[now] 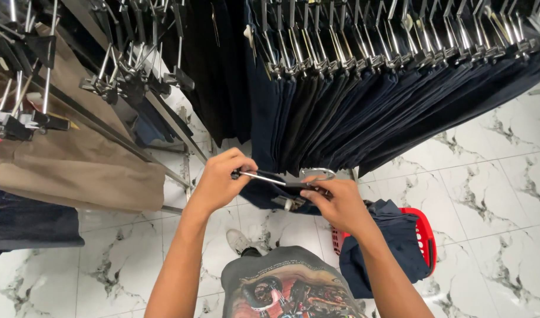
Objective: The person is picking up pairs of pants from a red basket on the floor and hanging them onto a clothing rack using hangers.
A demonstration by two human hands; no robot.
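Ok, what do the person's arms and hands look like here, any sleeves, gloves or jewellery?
Both forearms are bare up to the bottom edge of the picture, with no sleeves in view. The left hand and right hand have no gloves, and no rings, watch or wristbands show. Below them is a dark grey shirt with a colourful print.

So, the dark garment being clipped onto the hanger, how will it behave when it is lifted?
The dark garment is probably floppy: it sags below the hanger held between the left hand and the right hand. It seems light, as fingertips carry it. It will likely hang straight, like the clipped trousers on the rack.
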